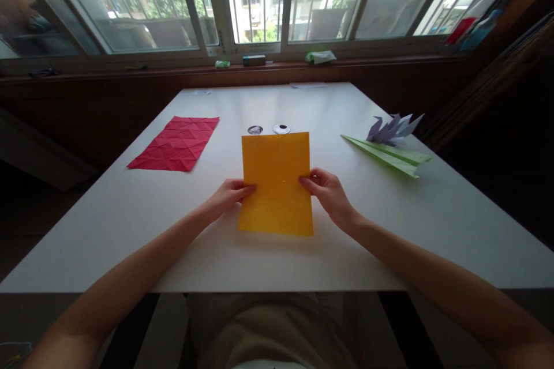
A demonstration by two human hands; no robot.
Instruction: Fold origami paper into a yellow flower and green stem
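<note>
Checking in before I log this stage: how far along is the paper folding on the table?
Done: a green paper plane and a purple folded piece lie at right; a creased red sheet lies flat at left. In hand: the left hand and right hand pinch the orange sheet by its edges. Left: the orange sheet looks practically unfolded.

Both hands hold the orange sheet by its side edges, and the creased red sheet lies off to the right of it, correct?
Not quite. In the head view, the creased red sheet lies to the left of the orange sheet, not the right. The left hand and right hand do hold its side edges.
</note>
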